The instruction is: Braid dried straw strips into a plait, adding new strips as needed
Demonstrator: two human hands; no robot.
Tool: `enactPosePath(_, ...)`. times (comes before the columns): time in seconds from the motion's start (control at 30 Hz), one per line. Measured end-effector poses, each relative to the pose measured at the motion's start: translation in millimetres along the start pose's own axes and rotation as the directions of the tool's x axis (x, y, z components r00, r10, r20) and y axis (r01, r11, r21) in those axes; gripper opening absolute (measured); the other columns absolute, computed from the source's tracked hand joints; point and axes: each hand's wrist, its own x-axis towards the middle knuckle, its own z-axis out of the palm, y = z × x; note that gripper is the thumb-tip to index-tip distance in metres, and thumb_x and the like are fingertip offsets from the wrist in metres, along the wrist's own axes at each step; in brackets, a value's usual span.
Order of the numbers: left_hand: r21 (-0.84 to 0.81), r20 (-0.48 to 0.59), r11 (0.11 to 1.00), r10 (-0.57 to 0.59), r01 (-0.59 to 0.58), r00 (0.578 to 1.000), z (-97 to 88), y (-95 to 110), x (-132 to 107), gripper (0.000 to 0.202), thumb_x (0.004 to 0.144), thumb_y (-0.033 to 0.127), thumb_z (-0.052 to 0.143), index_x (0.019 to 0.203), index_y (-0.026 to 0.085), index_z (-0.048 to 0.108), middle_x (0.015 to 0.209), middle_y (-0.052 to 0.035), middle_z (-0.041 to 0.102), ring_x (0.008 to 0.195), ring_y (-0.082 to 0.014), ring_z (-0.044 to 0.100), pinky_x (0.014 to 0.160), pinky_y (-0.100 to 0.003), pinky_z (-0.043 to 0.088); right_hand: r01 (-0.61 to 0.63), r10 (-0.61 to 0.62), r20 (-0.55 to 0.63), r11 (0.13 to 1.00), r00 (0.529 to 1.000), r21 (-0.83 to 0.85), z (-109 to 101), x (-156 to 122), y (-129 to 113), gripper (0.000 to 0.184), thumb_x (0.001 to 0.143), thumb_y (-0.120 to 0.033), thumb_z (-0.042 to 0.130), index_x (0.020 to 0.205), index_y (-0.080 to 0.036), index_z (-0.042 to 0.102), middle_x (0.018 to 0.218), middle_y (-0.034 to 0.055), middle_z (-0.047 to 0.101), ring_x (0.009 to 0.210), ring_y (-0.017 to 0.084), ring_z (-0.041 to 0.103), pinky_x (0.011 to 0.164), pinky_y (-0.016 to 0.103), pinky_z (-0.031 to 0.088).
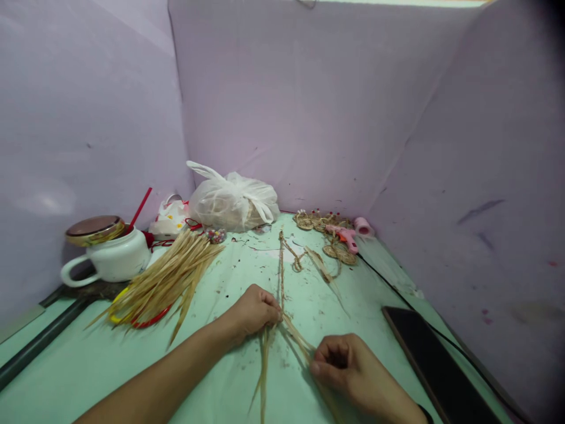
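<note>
My left hand point(252, 311) is closed in a pinch at the near end of a thin straw braid point(281, 265) that runs away from me across the green table point(220, 377). Loose straw strands point(265, 359) fan out toward me from that pinch. My right hand point(348, 365) is curled shut around one of these strands, a little nearer and to the right of the left hand. Both hands rest on the tabletop.
A bundle of dry straw point(165, 277) lies at the left beside a white lidded mug point(110, 253). A white plastic bag point(233, 200) sits at the back. Woven straw pieces point(322, 222) and a pink glue gun point(346, 235) lie back right. A dark phone point(436, 368) lies at the right.
</note>
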Motion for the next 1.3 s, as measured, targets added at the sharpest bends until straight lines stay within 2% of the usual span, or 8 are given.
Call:
enactPosePath(0.13, -0.018, 0.007, 1.0, -0.004, 0.004, 1.0, -2.7, 3, -2, 0.003, 0.05, 0.015, 0.054, 0.05, 0.012, 0.056, 0.034, 0.0054, 0.04, 0.032, -0.0042, 0.027, 0.037, -0.021, 0.015, 0.017, 0.034, -0.289, 0.985, 0.957, 0.173, -6, 9, -33, 0.025, 0.062, -0.034, 0.06, 0.076, -0.014, 0.059, 0.075, 0.0058, 0.06, 0.067, 0.014, 0.054, 0.05, 0.021, 0.042)
enactPosePath(0.23, -0.025, 0.005, 0.999, 0.031, -0.031, 1.0, -4.4, 5, -4, 0.004, 0.05, 0.015, 0.054, 0.049, 0.012, 0.056, 0.034, 0.0058, 0.038, 0.033, -0.0038, 0.025, 0.038, -0.021, 0.014, -0.112, 0.157, -0.092, 0.922, 0.983, 0.372, 4, 21, -59, 0.027, 0.063, -0.029, 0.059, 0.085, -0.014, 0.057, 0.086, 0.0083, 0.059, 0.075, 0.017, 0.057, 0.047, 0.023, 0.046)
enactPosePath(0.37, -0.042, 0.045, 0.997, 0.073, -0.072, 0.996, -5.8, 6, -6, 0.008, 0.05, 0.015, 0.049, 0.045, 0.012, 0.055, 0.035, 0.0043, 0.04, 0.035, -0.0039, 0.026, 0.039, -0.021, 0.016, -0.221, 0.176, 0.144, 0.88, 0.974, 0.421, 26, 39, -65, 0.009, 0.067, -0.022, 0.054, 0.065, -0.013, 0.051, 0.062, 0.0033, 0.055, 0.056, 0.012, 0.054, 0.043, 0.022, 0.045)
enactPosePath(0.7, 0.205, 0.038, 0.959, 0.193, -0.196, 0.981, -12.7, -1, 2, 0.013, 0.05, 0.015, 0.046, 0.049, 0.01, 0.059, 0.043, 0.003, 0.044, 0.044, -0.006, 0.032, 0.045, -0.02, 0.024, -0.149, 0.176, -0.023, 0.889, 0.984, 0.434, 39, 52, -35, 0.011, 0.061, -0.018, 0.055, 0.053, -0.012, 0.05, 0.045, -0.0021, 0.05, 0.035, 0.004, 0.041, 0.033, 0.016, 0.033)
enactPosePath(0.97, 0.343, 0.05, 0.938, 0.035, -0.051, 0.998, -22.7, 13, -9, 0.009, 0.053, 0.016, 0.049, 0.05, 0.012, 0.055, 0.04, 0.0024, 0.043, 0.038, -0.0077, 0.034, 0.041, -0.021, 0.024, -0.117, 0.14, -0.016, 0.883, 0.99, 0.455, 39, 55, -28, 0.011, 0.056, -0.021, 0.057, 0.055, -0.013, 0.05, 0.044, -0.0024, 0.053, 0.033, 0.003, 0.037, 0.032, 0.016, 0.025)
enactPosePath(1.07, 0.487, 0.019, 0.868, 0.107, -0.103, 0.994, -12.9, 14, -18, 0.012, 0.057, 0.018, 0.049, 0.05, 0.012, 0.057, 0.043, 0.0011, 0.044, 0.043, -0.0095, 0.039, 0.044, -0.022, 0.025, -0.113, 0.141, -0.018, 0.861, 0.99, 0.496, 39, 56, -26, 0.01, 0.055, -0.021, 0.056, 0.055, -0.013, 0.05, 0.043, -0.003, 0.052, 0.033, 0.003, 0.038, 0.032, 0.016, 0.023)
enactPosePath(1.2, 0.784, -0.046, 0.596, 0.334, -0.173, 0.942, 13.8, 6, -35, 0.022, 0.069, 0.019, 0.043, 0.067, 0.013, 0.064, 0.06, -0.0068, 0.057, 0.057, -0.0161, 0.05, 0.054, -0.025, 0.032, -0.125, 0.155, -0.008, 0.829, 0.988, 0.545, 41, 56, -27, 0.007, 0.053, -0.019, 0.055, 0.056, -0.014, 0.05, 0.036, -0.0058, 0.045, 0.032, 0.004, 0.036, 0.032, 0.017, 0.019)
enactPosePath(1.3, 0.864, 0.021, 0.464, 0.354, -0.195, 0.935, 29.5, -2, -44, 0.03, 0.068, 0.012, 0.041, 0.087, 0.011, 0.064, 0.078, -0.0149, 0.062, 0.069, -0.0223, 0.056, 0.064, -0.031, 0.036, -0.117, 0.152, -0.014, 0.813, 0.988, 0.57, 41, 56, -28, 0.007, 0.052, -0.018, 0.056, 0.054, -0.014, 0.05, 0.036, -0.0064, 0.043, 0.031, 0.003, 0.033, 0.033, 0.018, 0.018)
